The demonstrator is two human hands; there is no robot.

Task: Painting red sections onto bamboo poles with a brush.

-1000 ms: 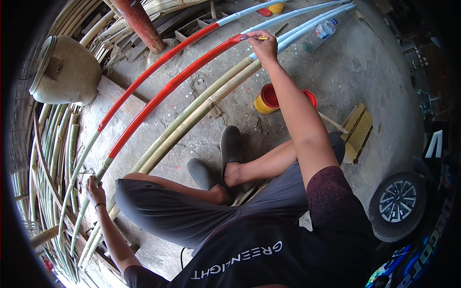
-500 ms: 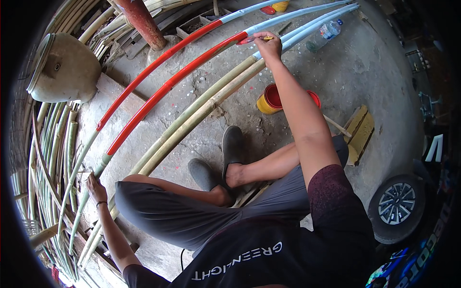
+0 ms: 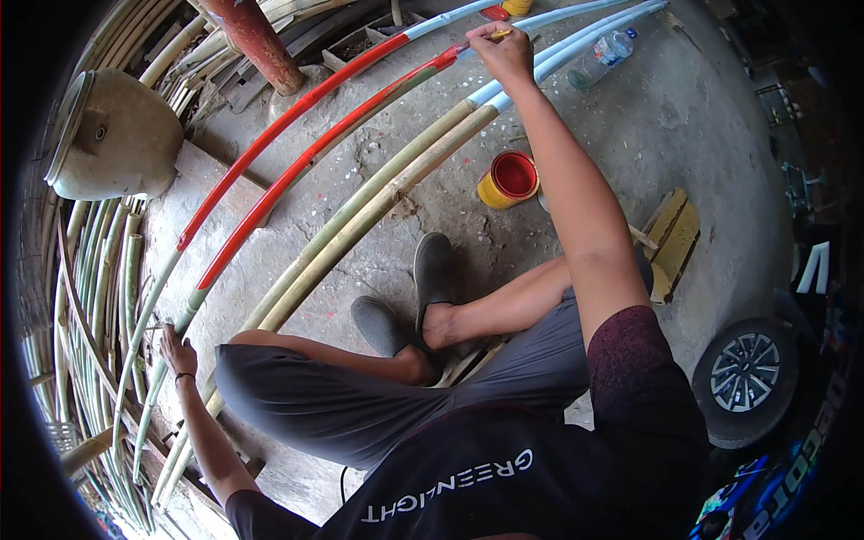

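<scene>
Head: brush (image 3: pixel 500 35) (yellow-handled) lies between right fingers (image 3: pixel 487 48).

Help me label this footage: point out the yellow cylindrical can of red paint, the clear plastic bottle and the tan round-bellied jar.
Yellow cylindrical can of red paint (image 3: pixel 491 193): head view, outer wall.
Clear plastic bottle (image 3: pixel 601 61): head view, middle of the body.
Tan round-bellied jar (image 3: pixel 121 135): head view, side wall.

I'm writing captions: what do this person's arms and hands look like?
The left hand and right hand are ungloved; a dark band circles the left wrist. The left sleeve is short and dark; the right sleeve is too, with speckled maroon near its hem.
</scene>
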